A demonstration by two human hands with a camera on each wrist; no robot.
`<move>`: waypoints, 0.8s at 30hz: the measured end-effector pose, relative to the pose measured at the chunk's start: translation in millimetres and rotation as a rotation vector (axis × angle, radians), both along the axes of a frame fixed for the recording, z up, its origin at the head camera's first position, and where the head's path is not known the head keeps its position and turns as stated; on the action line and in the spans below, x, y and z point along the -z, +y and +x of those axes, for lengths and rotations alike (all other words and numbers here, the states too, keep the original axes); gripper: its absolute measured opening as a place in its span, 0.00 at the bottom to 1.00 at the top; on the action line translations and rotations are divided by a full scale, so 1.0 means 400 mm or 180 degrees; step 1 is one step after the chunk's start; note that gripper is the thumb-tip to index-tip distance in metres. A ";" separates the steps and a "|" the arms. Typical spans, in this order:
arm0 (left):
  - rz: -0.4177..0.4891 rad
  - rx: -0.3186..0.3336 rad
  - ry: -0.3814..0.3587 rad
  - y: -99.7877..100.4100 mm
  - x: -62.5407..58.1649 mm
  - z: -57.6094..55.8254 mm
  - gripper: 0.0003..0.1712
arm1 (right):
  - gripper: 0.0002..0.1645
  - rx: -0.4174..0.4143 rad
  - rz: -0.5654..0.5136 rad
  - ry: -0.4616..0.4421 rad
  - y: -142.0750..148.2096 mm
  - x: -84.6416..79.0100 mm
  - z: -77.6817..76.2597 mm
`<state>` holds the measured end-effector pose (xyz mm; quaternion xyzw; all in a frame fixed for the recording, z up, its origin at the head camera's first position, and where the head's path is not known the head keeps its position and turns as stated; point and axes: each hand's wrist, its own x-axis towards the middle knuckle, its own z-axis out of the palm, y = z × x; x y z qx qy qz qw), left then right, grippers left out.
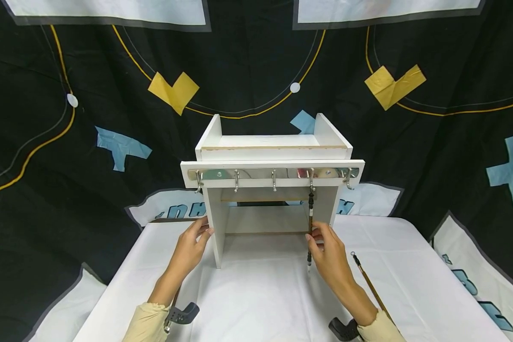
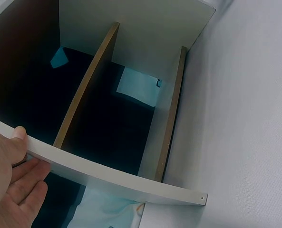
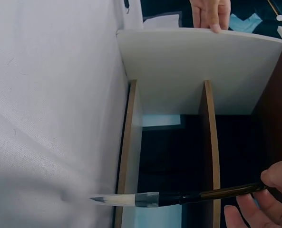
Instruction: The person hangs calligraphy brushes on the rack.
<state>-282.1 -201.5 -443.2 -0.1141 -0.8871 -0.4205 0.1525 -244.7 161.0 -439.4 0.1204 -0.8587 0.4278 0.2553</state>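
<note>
A white shelf unit [image 1: 271, 154] with a metal hook rail [image 1: 273, 174] stands on the white-covered table [image 1: 261, 304]. My left hand [image 1: 205, 232] holds the front edge of its left side panel [image 1: 218, 228]; in the left wrist view the thumb [image 2: 18, 135] lies over that edge [image 2: 107, 173] and the fingers under it. A calligraphy brush [image 1: 310, 209] hangs from a hook right of the rail's centre. My right hand [image 1: 314, 237] pinches the brush's shaft. The right wrist view shows the brush [image 3: 179, 197] with its pale tip pointing at the cloth, and fingers [image 3: 274, 178] on its handle.
A second brush [image 1: 369, 284] lies on the cloth to the right of my right hand. Behind the table hangs a black backdrop [image 1: 47, 199] with yellow lines and tape patches. The cloth's left and right edges drop off beside my forearms.
</note>
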 end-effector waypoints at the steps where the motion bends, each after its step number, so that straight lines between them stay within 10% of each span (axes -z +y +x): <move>1: 0.0006 0.0004 -0.0003 0.000 0.000 -0.001 0.26 | 0.19 -0.0002 -0.0002 0.0001 -0.001 0.001 -0.002; 24: 0.0028 0.0036 0.0055 -0.001 0.002 -0.003 0.25 | 0.16 -0.0022 -0.0031 0.0035 -0.011 0.017 -0.021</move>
